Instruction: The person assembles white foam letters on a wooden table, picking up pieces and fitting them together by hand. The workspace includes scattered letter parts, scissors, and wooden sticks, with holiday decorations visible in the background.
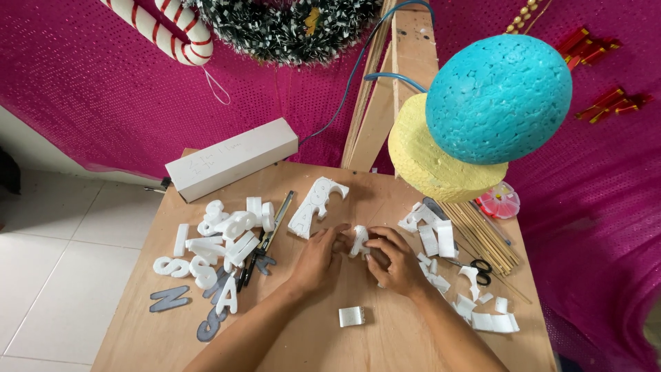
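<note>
Left hand (318,256): fingers curled, fingertips touching a small white foam letter (359,241). Right hand (394,262): fingers bent around the same letter, pinching it from the other side; the letter stands between both hands, above the plywood table (323,348).

Just beyond the left hand: larger cut foam piece (313,204). Near the wrists: small foam offcut (351,316). Left of the left hand: heap of white foam letters (217,244), grey letter templates (170,299), utility knife (265,242), white foam block (231,159). Right of the right hand: foam scraps (437,241), scissors (477,267), bundle of wooden skewers (482,231). Farther off: teal foam ball (499,96), yellow foam ball (430,162).
</note>
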